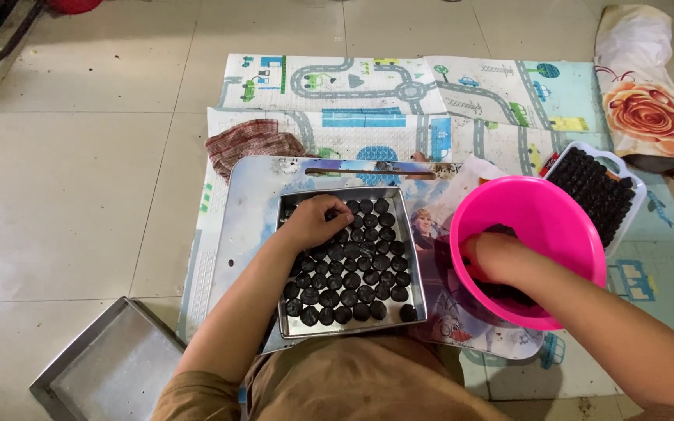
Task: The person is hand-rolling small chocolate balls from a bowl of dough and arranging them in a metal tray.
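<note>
Nearest the lens was my own lap in brown cloth, and the square metal tray [415, 257] rested just beyond it, its near edge touching my knees. I use that tray as the landmark. It sat on a printed board [247, 210], filled with rows of small black round pieces [352, 281].

My left hand [313, 221] was at the tray's far-left corner, fingers curled down and pinched on one black piece there. My right hand [497, 257] was sunk in the pink bowl [555, 210] just right of the tray, among more black pieces; I could not tell whether it was closed on any.

Beyond the bowl, further right of the tray, stood a white basket [622, 168] packed with the same dark pieces. An empty metal tray [111, 366] lay on the tile floor to the left and nearer, well apart.

I judged the risks as follows. One piece at the tray's near-right corner sat out of line, close to the rim, and a forearm brushing across could scatter the rows. The tray overhung my lap, so a shifted knee might tip it. The bowl could also rock under the right wrist.
</note>
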